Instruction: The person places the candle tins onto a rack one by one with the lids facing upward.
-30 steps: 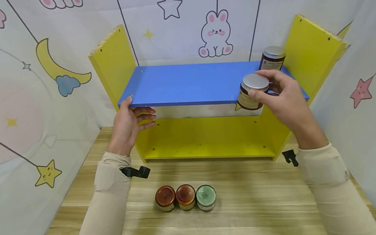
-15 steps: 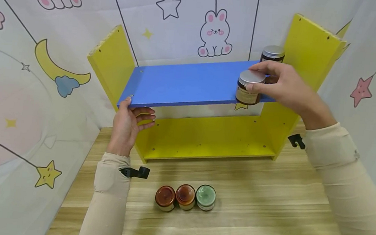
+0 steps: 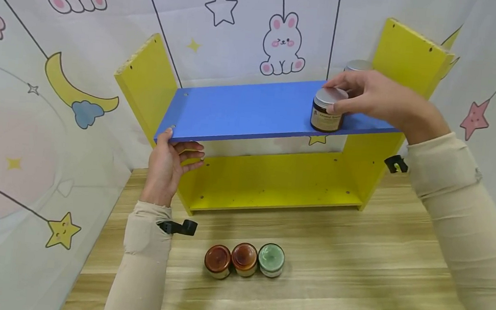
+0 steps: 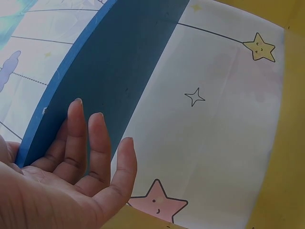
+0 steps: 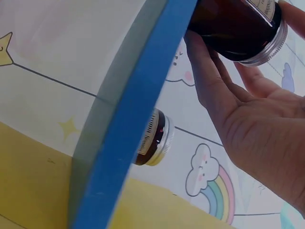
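Observation:
My right hand (image 3: 372,97) holds a dark amber jar (image 3: 325,121) with a silver screw lid and a pale label. The jar stands upright at the front edge of the blue shelf board (image 3: 243,108), fingers and thumb round its lid and side. A second amber jar (image 3: 359,65) with the same lid is behind the hand, mostly hidden; the right wrist view shows this jar (image 5: 153,138) on the board. At the board's left front corner, my left hand (image 3: 166,167) grips the edge, thumb on top and fingers underneath, as the left wrist view also shows.
Yellow side panels (image 3: 152,85) rise at both ends of the shelf unit, above a yellow bottom board (image 3: 267,184). On the wooden table (image 3: 330,280) stand a red jar (image 3: 217,259), an orange jar (image 3: 245,258) and a green jar (image 3: 272,259) in a row. Patterned cloth (image 3: 240,41) hangs behind.
My right hand has brought the amber jar slightly up, back and left, onto the front of the blue board. My left hand stays at the corner.

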`<state>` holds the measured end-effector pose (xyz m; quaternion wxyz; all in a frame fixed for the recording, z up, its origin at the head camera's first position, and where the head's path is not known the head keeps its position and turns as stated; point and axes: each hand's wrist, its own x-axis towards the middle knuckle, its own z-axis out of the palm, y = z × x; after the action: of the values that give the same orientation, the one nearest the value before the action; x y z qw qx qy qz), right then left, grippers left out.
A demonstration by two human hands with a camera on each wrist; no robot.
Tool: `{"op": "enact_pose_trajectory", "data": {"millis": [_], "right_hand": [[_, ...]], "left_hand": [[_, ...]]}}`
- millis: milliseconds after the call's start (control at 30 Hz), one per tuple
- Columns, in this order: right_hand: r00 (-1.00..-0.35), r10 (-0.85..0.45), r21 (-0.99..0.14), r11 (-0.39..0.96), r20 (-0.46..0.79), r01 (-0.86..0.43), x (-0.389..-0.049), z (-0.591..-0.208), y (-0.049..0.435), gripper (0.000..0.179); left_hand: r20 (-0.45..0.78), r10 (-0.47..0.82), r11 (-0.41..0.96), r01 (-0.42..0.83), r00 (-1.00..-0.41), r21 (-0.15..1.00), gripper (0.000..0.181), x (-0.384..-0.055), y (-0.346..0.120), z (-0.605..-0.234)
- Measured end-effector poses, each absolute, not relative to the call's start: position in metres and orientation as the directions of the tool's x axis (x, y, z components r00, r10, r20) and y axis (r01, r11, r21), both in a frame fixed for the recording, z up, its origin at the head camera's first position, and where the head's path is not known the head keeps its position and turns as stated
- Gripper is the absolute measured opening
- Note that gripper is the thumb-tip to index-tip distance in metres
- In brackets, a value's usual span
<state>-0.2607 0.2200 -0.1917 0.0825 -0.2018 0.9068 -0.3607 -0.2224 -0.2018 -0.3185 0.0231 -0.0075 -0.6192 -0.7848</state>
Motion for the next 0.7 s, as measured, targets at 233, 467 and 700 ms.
{"op": "enact_pose_trajectory", "data": {"millis": [233,467,700], "right_hand": [[-0.909,-0.410,-0.639,0.719,-0.072,-0.274,-0.265,-0.179,0.215,0.073],[-0.894,-0.432,-0.560,0.773,-0.118,-0.299,-0.273,-0.165,0.211,0.070],[-0.872,-0.453,-0.507,0.805,-0.187,-0.309,-0.284,-0.154,0.206,0.060]], "left_hand": [[0.037,-0.024,-0.231,0.041,-0.999,0.972,0.049,-0.223,-0.201,-0.318],[0.035,-0.027,-0.235,0.040,-0.999,0.971,0.049,-0.223,-0.200,-0.318],[0.040,-0.045,-0.234,0.049,-0.998,0.971,0.050,-0.223,-0.201,-0.319]]}}
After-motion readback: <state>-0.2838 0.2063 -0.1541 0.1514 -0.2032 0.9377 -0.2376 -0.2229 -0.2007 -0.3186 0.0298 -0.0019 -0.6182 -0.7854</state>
